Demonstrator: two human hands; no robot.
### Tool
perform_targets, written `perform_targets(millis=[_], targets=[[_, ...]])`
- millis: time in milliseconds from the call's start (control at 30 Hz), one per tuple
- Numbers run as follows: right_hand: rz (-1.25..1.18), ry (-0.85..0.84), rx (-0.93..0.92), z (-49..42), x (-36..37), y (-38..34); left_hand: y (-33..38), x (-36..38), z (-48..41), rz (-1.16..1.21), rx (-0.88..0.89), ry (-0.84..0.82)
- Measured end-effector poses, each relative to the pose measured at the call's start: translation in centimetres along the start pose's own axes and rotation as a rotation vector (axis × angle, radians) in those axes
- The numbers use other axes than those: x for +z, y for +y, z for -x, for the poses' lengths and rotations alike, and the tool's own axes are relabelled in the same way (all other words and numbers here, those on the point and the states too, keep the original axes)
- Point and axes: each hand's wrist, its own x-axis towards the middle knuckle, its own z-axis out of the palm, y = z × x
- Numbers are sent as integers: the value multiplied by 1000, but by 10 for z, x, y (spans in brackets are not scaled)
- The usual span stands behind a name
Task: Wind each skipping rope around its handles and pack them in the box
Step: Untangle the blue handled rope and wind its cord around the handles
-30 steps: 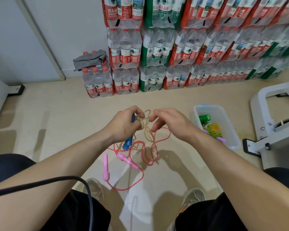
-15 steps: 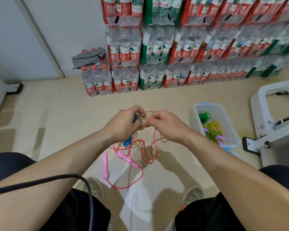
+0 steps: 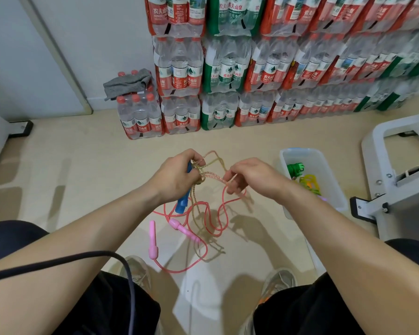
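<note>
Standing against the wall beyond the box (image 3: 335, 189), stacked packs of bottled water (image 3: 228, 68) fill the far side of your view. A white metal frame (image 3: 397, 189) stands just right of the box, on the same floor (image 3: 82, 165). The box itself is a clear tub on the floor and holds a green rope (image 3: 295, 168) and a yellow rope (image 3: 309, 182).

Both of your hands hang above the floor left of the box. Your right hand (image 3: 249, 176), the nearer to the box, has its fingers curled and pinches a strand of the beige rope (image 3: 214, 178). Your left hand (image 3: 177, 175), farther from the box, is closed round the blue handle (image 3: 182, 203). Turns of the beige rope sit round the handle at the fist, and the handle's lower end sticks out below it. The rest of the beige rope trails down to the floor.

A pink rope (image 3: 205, 252) lies unwound on the floor left of the box, below your hands, with its two pink handles (image 3: 153, 239) close together.
</note>
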Motion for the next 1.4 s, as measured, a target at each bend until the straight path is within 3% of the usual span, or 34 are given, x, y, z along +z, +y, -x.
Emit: perform_targets(millis=[100, 267, 367, 567, 700, 767, 833, 900, 1000, 1100, 1200, 1267, 1400], targets=[[-47, -84, -34, 5, 14, -9, 3, 4, 1, -71, 38, -27], [78, -144, -58, 9, 31, -8, 5, 9, 2, -138, 52, -46], [-17, -185, -32, 6, 33, -6, 4, 8, 2, -138, 51, -43], [-161, 133, -97, -3, 17, -12, -2, 8, 1, -192, 41, -71], [-594, 325, -62, -7, -5, -12, -10, 6, -1, -187, 13, -66], [-680, 360, -29, -8, -11, -7, -8, 4, -2, -71, -6, -17], [-425, 382, -24, -9, -14, 1, -4, 2, -2, 83, -41, 11], [-162, 258, -12, -6, -11, 4, -3, 1, -2, 158, -66, 34], [-220, -31, 124, 2, -1, 0, -1, 0, 1, 87, -52, 24], [-269, -146, 126, 3, 5, -4, 2, 2, 4, -79, 32, -26], [-151, -245, 76, 6, 13, -10, 4, 6, 6, -174, 89, -43], [-40, -254, 50, 8, 22, -14, 5, 9, 7, -209, 127, -53], [188, -53, -146, 4, 29, -13, 4, 11, 6, -206, 161, -68]])
